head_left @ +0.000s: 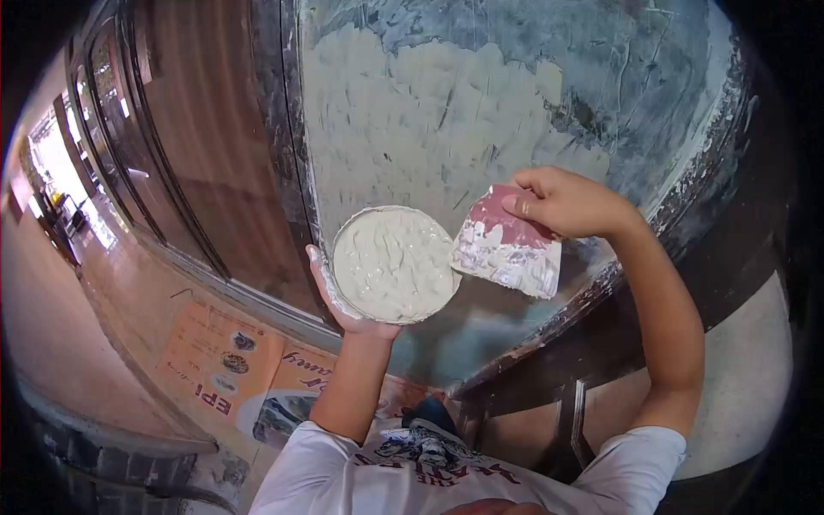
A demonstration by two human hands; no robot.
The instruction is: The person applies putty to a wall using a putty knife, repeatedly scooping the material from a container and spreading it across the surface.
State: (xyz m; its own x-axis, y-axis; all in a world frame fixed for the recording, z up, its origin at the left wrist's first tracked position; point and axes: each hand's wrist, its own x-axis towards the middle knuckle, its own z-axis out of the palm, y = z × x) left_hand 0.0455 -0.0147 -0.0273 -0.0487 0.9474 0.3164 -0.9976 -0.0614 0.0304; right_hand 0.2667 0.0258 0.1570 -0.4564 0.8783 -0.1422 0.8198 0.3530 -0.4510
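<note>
Putty fills the pan (393, 264) cupped level from beneath in the left hand (343, 302) so nothing spills, while the right hand (566, 204) pinches a scraper (508, 245) at its rim, close before the half-coated wall (446, 120).

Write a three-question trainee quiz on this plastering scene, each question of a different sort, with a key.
1. True or false: the left hand holds the round pan of putty from beneath.
2. What does the right hand grip? A) a brush B) a red scraper C) a roller
3. Fill in: pale putty already covers part of the ____ behind the pan.

Key: 1 true; 2 B; 3 wall.
</note>
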